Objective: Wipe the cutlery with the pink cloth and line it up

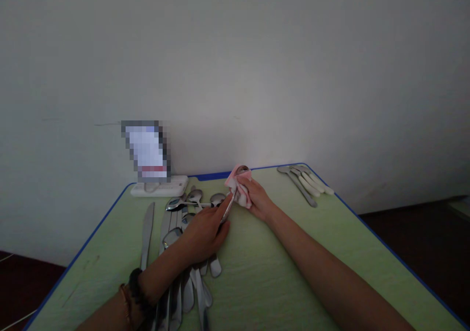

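Note:
My left hand grips the handle of a metal spoon, which points up and away from me. Around the spoon's upper part, my right hand is closed on a pink and white cloth. The rounded top of the spoon shows at the cloth's far edge. Beneath and beside my left forearm lies a pile of metal cutlery, with several spoons and knives; my arm hides part of it. One table knife rests apart, left of the pile.
At the far right corner lie a metal spoon and several pieces with cream handles. A lit, blurred phone screen stands on a white base at the back left. The green table has a blue edge and meets a grey wall.

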Available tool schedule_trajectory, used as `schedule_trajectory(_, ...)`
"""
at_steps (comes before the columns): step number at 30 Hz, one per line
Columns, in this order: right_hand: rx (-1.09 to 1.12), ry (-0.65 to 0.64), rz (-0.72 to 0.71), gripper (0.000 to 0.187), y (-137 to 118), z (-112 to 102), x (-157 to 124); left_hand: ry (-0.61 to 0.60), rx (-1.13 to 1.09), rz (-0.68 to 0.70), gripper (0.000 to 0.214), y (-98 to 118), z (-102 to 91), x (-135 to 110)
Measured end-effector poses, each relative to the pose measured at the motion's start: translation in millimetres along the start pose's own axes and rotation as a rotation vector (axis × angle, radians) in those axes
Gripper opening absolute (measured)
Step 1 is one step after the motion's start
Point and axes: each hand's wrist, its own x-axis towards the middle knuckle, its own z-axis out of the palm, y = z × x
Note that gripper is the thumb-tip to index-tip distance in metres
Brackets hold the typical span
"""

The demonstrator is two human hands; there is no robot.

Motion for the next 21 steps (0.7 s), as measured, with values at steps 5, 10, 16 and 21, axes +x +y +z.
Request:
schedule_trajectory(5,0.002,0.007,0.007,0.008,0.4,-0.2,1.0,-0.006,0.013,-0.013,0.061,0.0,0.0,0.5)
schedule_trajectory(10,0.004,0.014,0.007,0.007,0.3,-0.1,0.9,0.002,0.023,-0.002,0.062,-2.1,2.0,0.2)
schedule_trajectory(16,-0.014,0.020,0.019,0.007,-0.7,1.1,0.7,0.019,0.008,0.009,0.062,-1.6,2.0,-0.3)
schedule_trajectory(21,-0.001,0.032,0.015,0.005,-1.7,2.2,-0.3,0.010,0.013,0.001,0.063,-0.9,1.0,-0.4)
